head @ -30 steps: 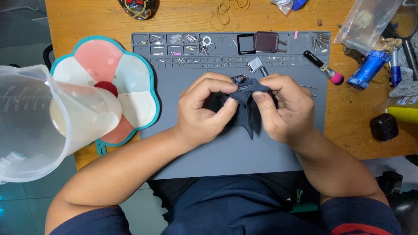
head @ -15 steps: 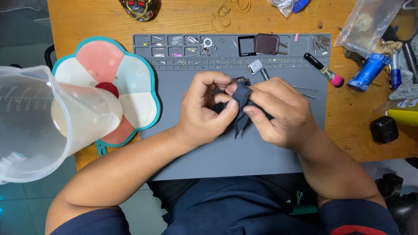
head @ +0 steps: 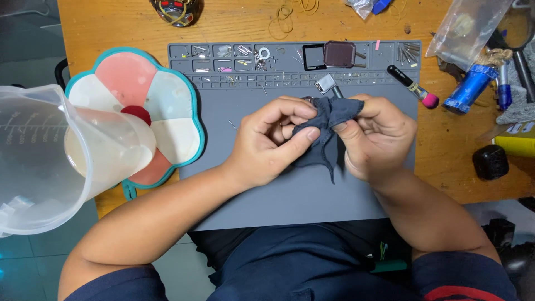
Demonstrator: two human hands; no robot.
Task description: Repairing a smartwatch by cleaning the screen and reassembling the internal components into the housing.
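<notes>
Both of my hands meet over the middle of a grey work mat [head: 290, 195]. Between them is a small dark grey-blue cloth [head: 323, 136], bunched at the top with a loose tail hanging down. My left hand [head: 273, 139] pinches the cloth with thumb and fingers, and something small seems wrapped inside it, though I cannot make it out. From the right, my right hand [head: 376, 136] grips the cloth's upper edge. A small silver metal part [head: 326, 85] lies on the mat just beyond my fingers.
The mat's far trays hold several tiny screws and parts, a black square frame [head: 314, 57] and a dark square piece [head: 339, 54]. A flower-shaped dish [head: 167, 117] and clear measuring jug [head: 50, 161] stand left. A black pink-tipped pen [head: 412, 86], blue tube [head: 471, 89], plastic bag [head: 468, 25] lie right.
My hands have shifted and re-gripped the cloth: the bunched top now sits between both thumbs, and my right hand has rotated slightly. Everything else is unmoved.
</notes>
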